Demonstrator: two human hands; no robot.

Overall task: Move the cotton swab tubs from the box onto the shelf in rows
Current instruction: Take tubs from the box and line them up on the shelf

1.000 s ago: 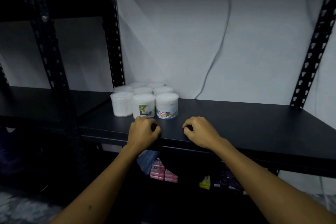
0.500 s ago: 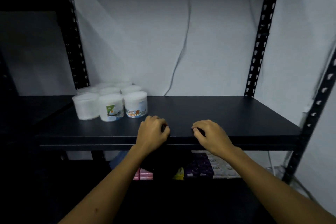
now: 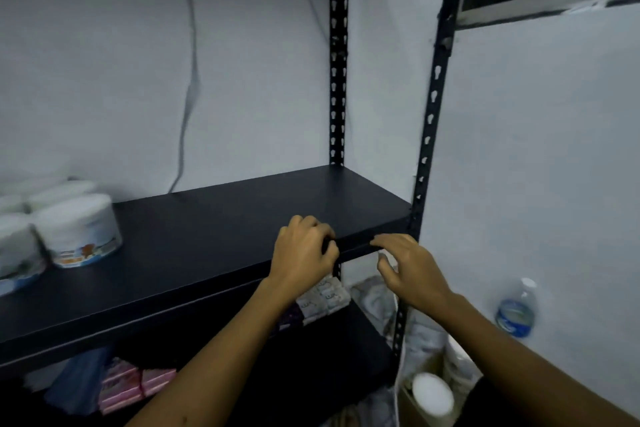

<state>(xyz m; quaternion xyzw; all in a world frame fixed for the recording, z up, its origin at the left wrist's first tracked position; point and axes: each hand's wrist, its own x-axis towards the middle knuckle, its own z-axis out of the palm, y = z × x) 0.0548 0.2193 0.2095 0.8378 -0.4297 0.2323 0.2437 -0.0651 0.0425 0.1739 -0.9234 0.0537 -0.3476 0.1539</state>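
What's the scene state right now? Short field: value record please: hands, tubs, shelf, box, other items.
left hand: curled at the shelf's front edge, no tub in it
right hand: loosely open by the shelf's right front corner, holding nothing
cotton swab tubs: clustered on the shelf's left end, blurred, count unclear
shelf: black; middle and right bare
box: lower right on the floor, a white tub lid showing
water bottle: against the right wall
pink packs: on the lower shelf

Left hand (image 3: 304, 253) fingers curled, holding nothing, right hand (image 3: 410, 270) fingers loosely spread, both forearms extended
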